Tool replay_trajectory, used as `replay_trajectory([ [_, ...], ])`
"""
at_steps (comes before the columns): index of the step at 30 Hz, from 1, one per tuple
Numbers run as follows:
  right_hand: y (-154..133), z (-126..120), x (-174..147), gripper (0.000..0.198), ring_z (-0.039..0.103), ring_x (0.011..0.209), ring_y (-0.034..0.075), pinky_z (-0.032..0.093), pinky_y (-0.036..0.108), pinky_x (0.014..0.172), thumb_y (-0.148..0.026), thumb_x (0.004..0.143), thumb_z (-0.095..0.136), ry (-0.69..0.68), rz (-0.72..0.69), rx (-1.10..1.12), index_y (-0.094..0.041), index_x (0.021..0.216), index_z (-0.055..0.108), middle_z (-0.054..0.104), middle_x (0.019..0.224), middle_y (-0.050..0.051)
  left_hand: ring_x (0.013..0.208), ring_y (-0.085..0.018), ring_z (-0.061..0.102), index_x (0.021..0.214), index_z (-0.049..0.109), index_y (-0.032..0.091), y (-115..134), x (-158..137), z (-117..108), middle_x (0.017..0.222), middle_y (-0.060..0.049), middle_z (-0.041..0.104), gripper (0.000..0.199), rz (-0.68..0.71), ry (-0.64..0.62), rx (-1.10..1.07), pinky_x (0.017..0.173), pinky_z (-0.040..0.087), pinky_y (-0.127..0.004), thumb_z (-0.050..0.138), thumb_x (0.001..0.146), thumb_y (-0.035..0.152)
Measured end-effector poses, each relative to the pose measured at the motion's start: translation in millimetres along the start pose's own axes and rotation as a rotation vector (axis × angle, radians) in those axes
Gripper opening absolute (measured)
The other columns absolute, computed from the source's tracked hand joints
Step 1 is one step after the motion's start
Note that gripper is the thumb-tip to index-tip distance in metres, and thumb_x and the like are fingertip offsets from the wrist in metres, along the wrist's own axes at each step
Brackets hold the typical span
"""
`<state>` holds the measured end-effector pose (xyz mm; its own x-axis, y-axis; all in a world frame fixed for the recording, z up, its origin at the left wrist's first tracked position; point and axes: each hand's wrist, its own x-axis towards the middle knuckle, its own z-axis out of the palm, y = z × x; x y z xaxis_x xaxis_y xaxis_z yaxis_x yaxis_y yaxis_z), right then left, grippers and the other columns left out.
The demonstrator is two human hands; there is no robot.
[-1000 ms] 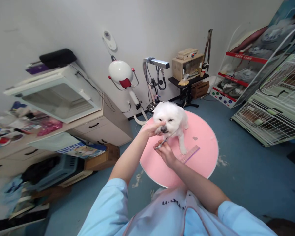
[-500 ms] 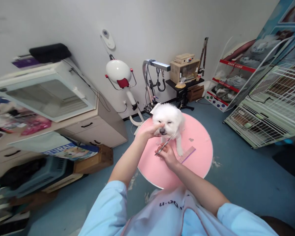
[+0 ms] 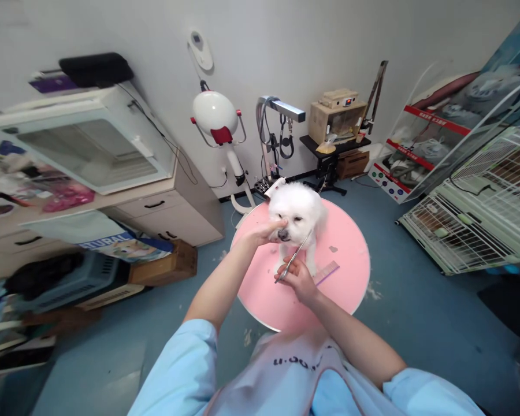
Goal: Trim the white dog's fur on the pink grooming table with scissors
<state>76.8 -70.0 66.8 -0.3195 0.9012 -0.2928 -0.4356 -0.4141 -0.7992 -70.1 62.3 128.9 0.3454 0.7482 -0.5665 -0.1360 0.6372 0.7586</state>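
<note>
A small fluffy white dog stands on the round pink bench. The left hand clasps its muzzle; the right hand grips slim silver scissors, mid-trim under the chin. The next snip likely calls for a steady head.

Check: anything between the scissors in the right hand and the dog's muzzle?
Nothing visible. The scissors in the right hand point straight at the dog; the left hand grips the muzzle from the side.

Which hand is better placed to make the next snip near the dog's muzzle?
Right. The right hand holds the scissors, blades angled up toward the white dog. The left hand is busy steadying the muzzle, so it likely stays there.
</note>
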Motion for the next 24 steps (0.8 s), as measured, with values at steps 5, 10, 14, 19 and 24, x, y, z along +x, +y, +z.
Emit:
replay_trajectory([
  [5,-5,-18,5,0.051,0.065,0.074,0.017,0.052,0.035,0.074,-0.031,0.056,0.082,0.025,-0.037,-0.133,-0.025,0.095,0.051,0.062,0.077,-0.004,0.075,-0.021,0.068,0.105,0.068,0.013,-1,-4,7,0.090,-0.012,0.073,0.064,-0.003,0.049,-0.008,0.063,0.053,-0.028,0.095,0.054,0.041],
  [10,-4,-30,10,0.047,0.064,0.075,0.018,0.051,0.033,0.071,-0.032,0.059,0.077,0.004,-0.072,-0.209,-0.024,0.097,0.050,0.062,0.078,-0.004,0.076,-0.022,0.069,0.110,0.067,0.015,-4,-5,8,0.089,-0.011,0.073,0.073,0.008,0.067,-0.032,0.067,0.054,-0.030,0.096,0.049,0.042],
  [14,-1,-40,20,0.045,0.060,0.072,0.015,0.048,0.030,0.067,-0.031,0.057,0.075,0.041,-0.134,-0.281,-0.025,0.093,0.049,0.058,0.075,-0.005,0.074,-0.022,0.068,0.105,0.068,0.014,-8,-4,6,0.088,-0.011,0.073,0.070,0.006,0.098,-0.048,0.066,0.054,-0.030,0.097,0.047,0.042],
  [19,-5,-51,31,0.040,0.058,0.076,0.016,0.047,0.030,0.069,-0.033,0.064,0.072,0.057,-0.231,-0.466,-0.024,0.096,0.051,0.057,0.080,-0.003,0.069,-0.018,0.066,0.099,0.068,0.014,-11,-1,2,0.082,-0.009,0.071,0.065,-0.003,0.176,-0.001,0.062,0.053,-0.027,0.094,0.051,0.049],
  [24,-16,-62,40,0.032,0.059,0.074,0.017,0.049,0.032,0.070,-0.029,0.072,0.064,0.073,-0.282,-0.667,-0.022,0.100,0.051,0.058,0.081,-0.002,0.068,-0.019,0.065,0.099,0.069,0.015,-11,0,0,0.083,-0.011,0.071,0.065,0.006,0.196,0.002,0.058,0.052,-0.026,0.093,0.050,0.050],
])
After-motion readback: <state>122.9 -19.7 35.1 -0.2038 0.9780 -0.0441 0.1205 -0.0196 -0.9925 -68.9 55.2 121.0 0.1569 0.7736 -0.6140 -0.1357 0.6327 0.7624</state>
